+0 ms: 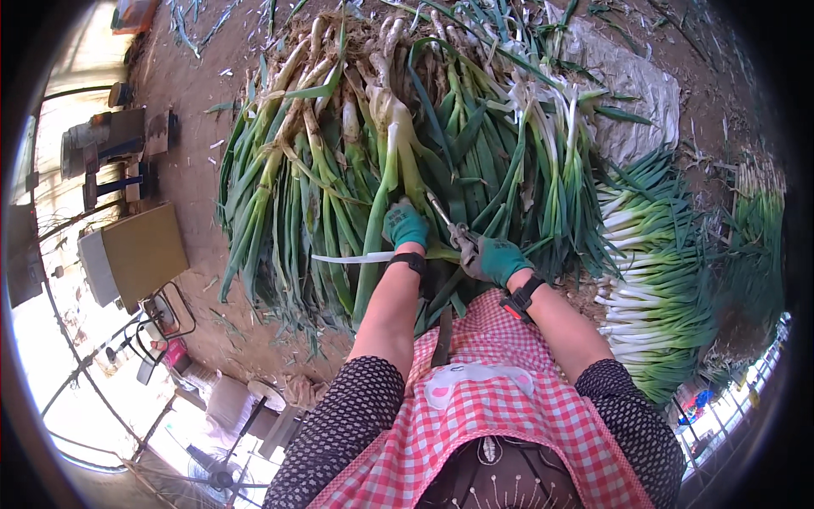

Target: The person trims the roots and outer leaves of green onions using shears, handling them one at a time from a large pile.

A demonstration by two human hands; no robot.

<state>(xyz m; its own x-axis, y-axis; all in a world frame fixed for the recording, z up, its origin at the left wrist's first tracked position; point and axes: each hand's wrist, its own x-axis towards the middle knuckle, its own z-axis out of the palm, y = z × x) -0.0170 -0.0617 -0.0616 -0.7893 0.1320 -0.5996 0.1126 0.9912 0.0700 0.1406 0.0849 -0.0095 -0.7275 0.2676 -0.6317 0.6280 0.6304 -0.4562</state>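
Note:
My left hand (pixel 405 225), in a green glove, is closed around the leafy part of a thick green onion (pixel 390 165). That stalk lies on top of a big heap, its pale end pointing away from me. Just to the right, my right hand (pixel 492 257), in a green and grey glove, grips a small knife (pixel 439 209). The blade points up and to the left, close beside the stalk. A pale, flat strip (pixel 349 259) extends leftward from beneath my left wrist. My fingertips are partly hidden on both hands.
Uncleaned green onions (pixel 288 204) with muddy roots spread across the heap before me. Cleaned white-ended ones (pixel 636 288) lie stacked at the right, near a pale crumpled sheet (pixel 627 85). Boxes (pixel 140 254) and a fan (pixel 220 478) stand at the left.

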